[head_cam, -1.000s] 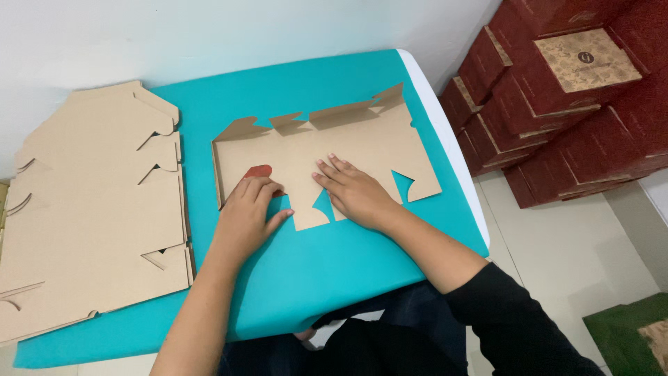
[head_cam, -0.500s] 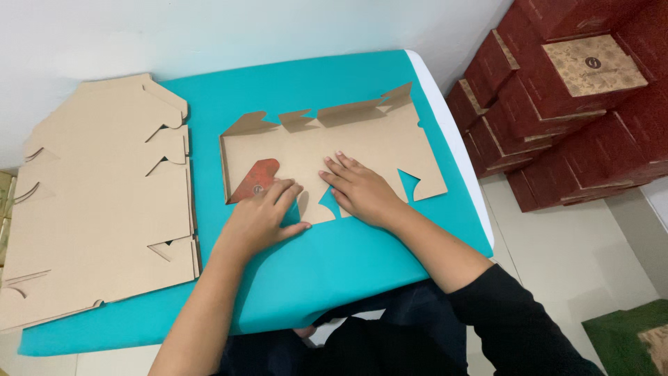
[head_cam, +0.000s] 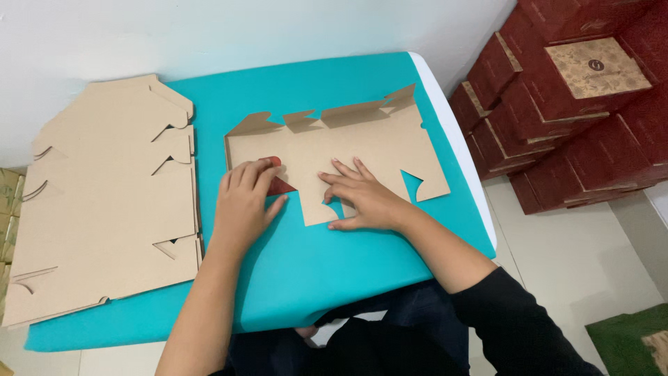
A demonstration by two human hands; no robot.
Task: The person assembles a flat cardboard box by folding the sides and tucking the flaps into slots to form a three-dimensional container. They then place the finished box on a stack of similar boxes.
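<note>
Head view: a flat box blank (head_cam: 348,150) lies on the teal table (head_cam: 348,278), its far flaps creased up. The left hand (head_cam: 243,202) presses a near-left flap folded back onto the blank, the flap's red side (head_cam: 280,185) showing. The right hand (head_cam: 362,198) lies flat, fingers spread, on the blank's middle tab. A stack of blanks (head_cam: 104,202) sits left; red boxes (head_cam: 577,104) are piled right
</note>
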